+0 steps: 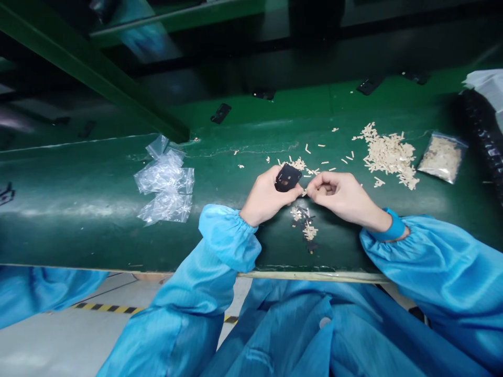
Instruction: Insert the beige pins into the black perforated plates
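My left hand (267,198) is closed round a small flat black part (287,178), held just above the green bench (98,204). My right hand (341,195) is pinched shut right beside that part, its fingertips meeting the left thumb; what it pinches is too small to make out. Below the hands lies a little heap of beige and dark bits (304,222). Both arms wear blue sleeves.
A pile of small beige strips (389,154) lies at the right, with a filled clear bag (442,157) beyond it. Empty clear bags (165,180) lie at the left. Black parts (220,113) sit on the belt behind. A dark ribbed object (481,136) stands far right.
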A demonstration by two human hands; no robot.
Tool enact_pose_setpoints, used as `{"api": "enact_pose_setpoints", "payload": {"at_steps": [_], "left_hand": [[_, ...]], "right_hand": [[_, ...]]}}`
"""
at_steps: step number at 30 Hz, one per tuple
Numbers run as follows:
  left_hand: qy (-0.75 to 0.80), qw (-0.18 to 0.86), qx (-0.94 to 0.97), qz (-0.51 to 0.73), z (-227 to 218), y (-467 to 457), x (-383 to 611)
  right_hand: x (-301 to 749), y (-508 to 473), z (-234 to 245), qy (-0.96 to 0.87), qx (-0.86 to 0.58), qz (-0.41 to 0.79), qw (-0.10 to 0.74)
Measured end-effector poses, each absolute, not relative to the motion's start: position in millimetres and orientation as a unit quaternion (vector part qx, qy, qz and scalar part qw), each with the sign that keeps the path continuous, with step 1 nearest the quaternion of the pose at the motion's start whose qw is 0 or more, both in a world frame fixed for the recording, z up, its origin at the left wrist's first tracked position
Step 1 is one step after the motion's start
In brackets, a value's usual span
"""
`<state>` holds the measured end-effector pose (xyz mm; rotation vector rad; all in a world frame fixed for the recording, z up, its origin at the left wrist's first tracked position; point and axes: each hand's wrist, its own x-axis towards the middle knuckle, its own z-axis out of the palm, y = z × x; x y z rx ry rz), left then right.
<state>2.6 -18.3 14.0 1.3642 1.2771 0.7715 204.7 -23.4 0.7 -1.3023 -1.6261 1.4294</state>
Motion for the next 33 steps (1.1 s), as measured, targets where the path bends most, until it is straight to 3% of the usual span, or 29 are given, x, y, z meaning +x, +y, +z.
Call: {"api": "enact_pose_setpoints", "payload": {"at_steps": [10, 21, 31, 33], "left_hand": [[0.564, 0.439, 0.599, 0.361, 0.5, -25.6, 7.1], [0.55, 0.494, 0.555, 0.381, 7.5, -25.0, 9.1], [0.609, 0.291, 0.642, 0.364, 2.2, -15.6, -3.4], [0.606, 0.291, 0.642, 0.369, 3.8, -14.3, -4.3]], "right_hand": [[194.6, -28.0, 1.3, -0.555, -0.512, 0.537, 0.375], [196.5, -28.0, 0.5, -0.563, -0.505, 0.534, 0.379], [198.0, -25.3, 8.8, -0.534, -0.527, 0.545, 0.374], [197.8, -24.4, 10.0, -0.531, -0.533, 0.542, 0.374]]}}
